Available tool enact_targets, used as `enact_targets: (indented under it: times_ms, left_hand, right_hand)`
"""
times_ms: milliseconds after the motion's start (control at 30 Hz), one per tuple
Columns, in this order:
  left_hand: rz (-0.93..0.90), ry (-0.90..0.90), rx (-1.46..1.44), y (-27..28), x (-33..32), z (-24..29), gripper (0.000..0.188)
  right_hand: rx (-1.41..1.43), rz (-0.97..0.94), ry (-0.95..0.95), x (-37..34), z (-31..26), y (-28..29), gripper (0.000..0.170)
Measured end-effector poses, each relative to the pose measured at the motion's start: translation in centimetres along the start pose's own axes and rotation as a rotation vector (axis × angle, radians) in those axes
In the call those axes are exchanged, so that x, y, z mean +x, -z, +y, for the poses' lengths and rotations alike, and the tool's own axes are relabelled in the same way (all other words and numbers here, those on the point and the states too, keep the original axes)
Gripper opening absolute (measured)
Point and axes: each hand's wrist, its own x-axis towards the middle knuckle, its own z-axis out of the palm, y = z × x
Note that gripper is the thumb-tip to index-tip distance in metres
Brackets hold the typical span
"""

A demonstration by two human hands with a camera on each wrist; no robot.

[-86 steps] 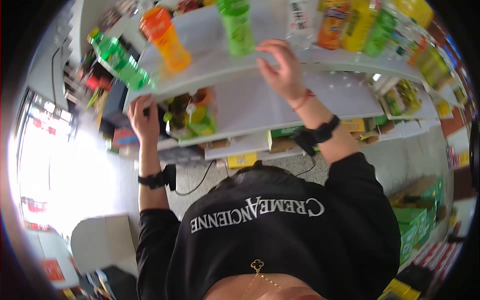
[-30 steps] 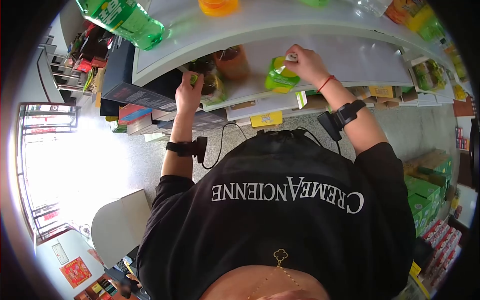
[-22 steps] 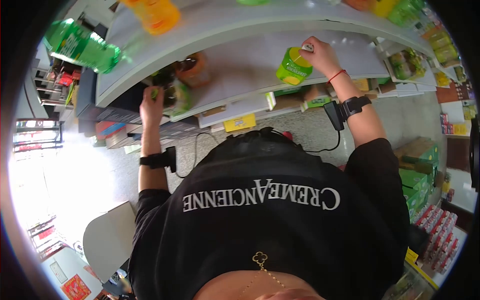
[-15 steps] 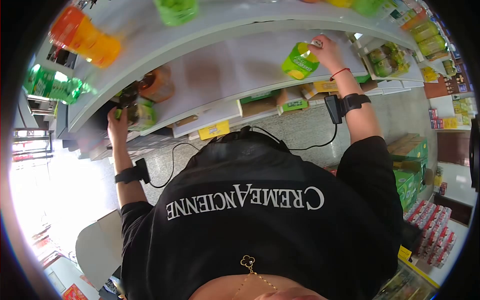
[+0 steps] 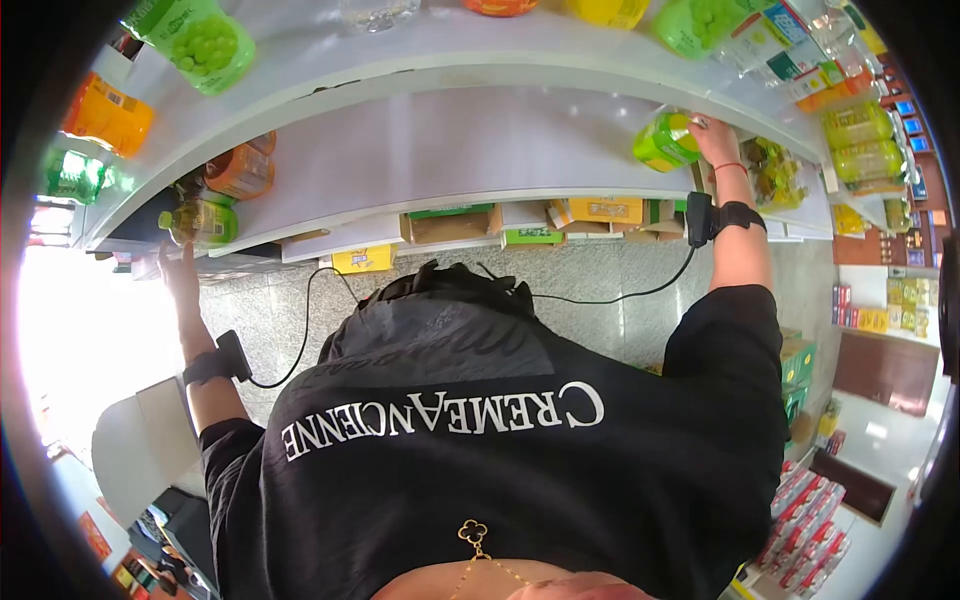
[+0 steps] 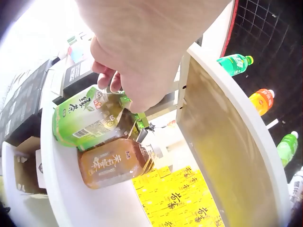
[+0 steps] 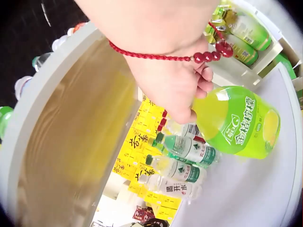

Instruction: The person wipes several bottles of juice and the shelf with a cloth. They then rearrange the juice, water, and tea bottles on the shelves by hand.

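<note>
My right hand [image 5: 718, 145] [image 7: 175, 85] grips a green-and-yellow drink bottle [image 5: 667, 142] [image 7: 246, 122] by its top, over the right part of the lower shelf; its cap is hidden by the fingers. At the shelf's left end, a green tea bottle [image 5: 212, 222] [image 6: 87, 118] stands beside an amber drink bottle [image 5: 240, 172] [image 6: 113, 163]. Just in front of the tea bottle's green cap is my left hand [image 5: 180, 275], fingers loosely bent and holding nothing. In the left wrist view the same hand [image 6: 147, 61] partly covers the bottle tops.
The upper shelf's edge [image 5: 450, 78] arches over the lower shelf [image 5: 450, 140]. Bottles stand above, including a grape drink [image 5: 205, 45] and an orange one [image 5: 108, 115]. Water bottles [image 7: 189, 149] and yellow boxes [image 7: 147, 118] lie beyond the lower shelf. Packed green bottles [image 5: 775, 175] sit at its right.
My right hand has carried the green-and-yellow bottle rightward along the lower shelf. My left hand has let go of the tea bottle's cap and drawn slightly back. The head view has shifted right.
</note>
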Motion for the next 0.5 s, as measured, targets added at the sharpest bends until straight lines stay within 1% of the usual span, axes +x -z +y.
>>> enact_targets:
  times_ms: [67,100,133,200,233,267,300,333,367,400,433,467,500]
  left_hand:
    - [-0.202,0.222,-0.046,1.4,-1.4,1.7,0.073]
    - [-0.195,0.231,-0.045,1.5,-2.0,1.8,0.073]
    - [-0.199,0.243,-0.053,1.5,-2.4,1.9,0.073]
    - [-0.198,0.26,-0.057,1.6,-2.9,2.1,0.073]
    - [-0.201,0.269,-0.065,1.7,-3.1,2.5,0.072]
    - [-0.204,0.278,-0.07,1.9,-3.4,2.7,0.072]
    - [-0.172,0.24,-0.037,2.1,-3.7,3.3,0.072]
    - [-0.169,0.252,-0.032,2.1,-3.7,3.7,0.072]
    - [-0.182,0.242,-0.04,2.1,-3.6,3.9,0.071]
    - [-0.191,0.236,-0.045,2.0,-3.4,3.9,0.069]
    - [-0.185,0.23,-0.068,1.8,-3.5,3.9,0.068]
    - [-0.175,0.225,-0.084,1.7,-3.5,4.0,0.067]
    - [-0.173,0.237,-0.116,1.5,-3.4,4.0,0.067]
  right_hand:
    - [-0.031,-0.007,-0.022,1.3,4.2,-1.6,0.04]
    - [-0.035,-0.041,-0.044,1.8,5.0,-1.6,0.047]
    - [-0.032,-0.04,-0.034,2.2,5.7,-1.9,0.047]
    - [-0.195,0.002,-0.116,2.6,6.8,-2.6,0.051]
    - [-0.241,-0.008,-0.091,3.7,8.7,-3.8,0.056]
    - [-0.239,-0.013,-0.081,4.1,10.8,-4.7,0.056]
    - [-0.249,-0.024,-0.085,4.7,12.4,-5.5,0.056]
    - [-0.26,-0.035,-0.086,5.1,11.9,-5.5,0.056]
    - [-0.239,0.01,-0.119,5.1,11.6,-5.2,0.055]
    - [-0.215,0.054,-0.146,4.1,9.9,-4.4,0.055]
    - [-0.215,0.104,-0.123,4.1,10.7,-5.1,0.052]
    - [-0.206,0.153,-0.097,4.5,12.8,-6.1,0.05]
    - [-0.207,-0.016,-0.211,5.3,14.7,-6.6,0.045]
